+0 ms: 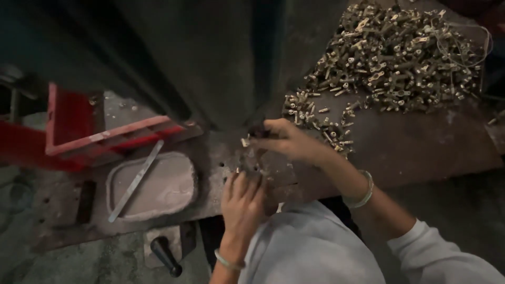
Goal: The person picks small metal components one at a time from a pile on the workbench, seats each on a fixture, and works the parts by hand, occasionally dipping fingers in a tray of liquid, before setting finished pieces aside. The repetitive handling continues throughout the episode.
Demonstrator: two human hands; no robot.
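Brass fitting (245, 142) pinched in right hand (286, 141) grip, just above the flat, empty left hand (243, 202)

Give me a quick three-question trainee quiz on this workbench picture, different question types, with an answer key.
1. True or false: the right hand is at the bench just beside the pile of brass parts.
2. Multiple choice: what lies across the grey tray? A) a flat metal strip B) a hammer C) a glove
3. Fill in: each wrist wears a ____.

Key
1. True: it pinches a small part near the pile's edge.
2. A, the strip.
3. Bangle; the left hand rests on the bench edge below the right.
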